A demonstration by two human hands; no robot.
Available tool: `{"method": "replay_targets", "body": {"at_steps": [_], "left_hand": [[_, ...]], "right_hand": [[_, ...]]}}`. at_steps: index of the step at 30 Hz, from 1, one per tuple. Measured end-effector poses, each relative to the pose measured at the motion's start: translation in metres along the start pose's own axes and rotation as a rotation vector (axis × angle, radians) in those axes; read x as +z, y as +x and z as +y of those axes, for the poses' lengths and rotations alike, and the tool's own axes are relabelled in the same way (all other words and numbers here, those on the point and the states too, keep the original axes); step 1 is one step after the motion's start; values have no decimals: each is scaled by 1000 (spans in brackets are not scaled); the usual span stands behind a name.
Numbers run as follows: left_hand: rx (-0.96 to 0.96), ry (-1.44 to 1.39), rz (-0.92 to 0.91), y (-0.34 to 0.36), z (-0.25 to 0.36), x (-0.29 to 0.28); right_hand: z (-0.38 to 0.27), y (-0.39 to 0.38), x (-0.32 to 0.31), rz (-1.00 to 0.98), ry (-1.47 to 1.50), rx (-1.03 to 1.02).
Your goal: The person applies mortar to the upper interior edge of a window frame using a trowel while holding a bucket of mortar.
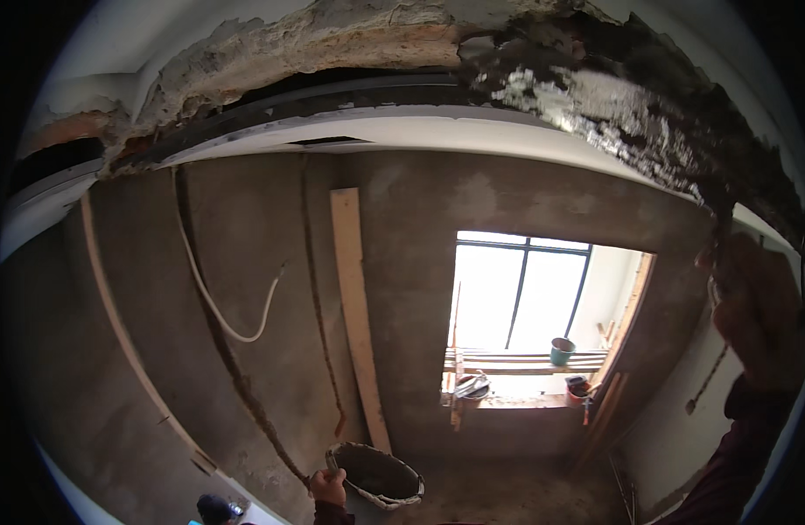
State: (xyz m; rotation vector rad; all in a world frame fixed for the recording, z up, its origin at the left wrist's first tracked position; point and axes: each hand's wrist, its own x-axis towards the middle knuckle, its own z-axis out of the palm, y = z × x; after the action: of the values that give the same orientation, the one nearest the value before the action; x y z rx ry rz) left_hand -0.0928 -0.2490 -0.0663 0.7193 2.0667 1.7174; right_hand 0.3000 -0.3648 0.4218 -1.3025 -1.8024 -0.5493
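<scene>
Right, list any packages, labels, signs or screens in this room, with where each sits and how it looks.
None to be seen: no package, label, sign or screen shows. The nearest are plain containers: the mortar-caked bucket that the left hand grips, and a green pot on the window planks.

Open air fills the room's middle; a leaning plank (pixel 357 315), dangling cable (pixel 212 302) and broken overhead beam (pixel 525 79) crowd its edges.

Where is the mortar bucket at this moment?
The mortar bucket is at the bottom centre of the head view, below the leaning wooden plank and left of the window. The left hand grips its rim.
</scene>
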Motion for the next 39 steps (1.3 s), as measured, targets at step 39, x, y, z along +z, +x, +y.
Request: {"method": "replay_targets", "body": {"at_steps": [39], "left_hand": [[1, -411, -742, 46, 52, 93]], "right_hand": [[-124, 23, -58, -167, -600, 79]]}}
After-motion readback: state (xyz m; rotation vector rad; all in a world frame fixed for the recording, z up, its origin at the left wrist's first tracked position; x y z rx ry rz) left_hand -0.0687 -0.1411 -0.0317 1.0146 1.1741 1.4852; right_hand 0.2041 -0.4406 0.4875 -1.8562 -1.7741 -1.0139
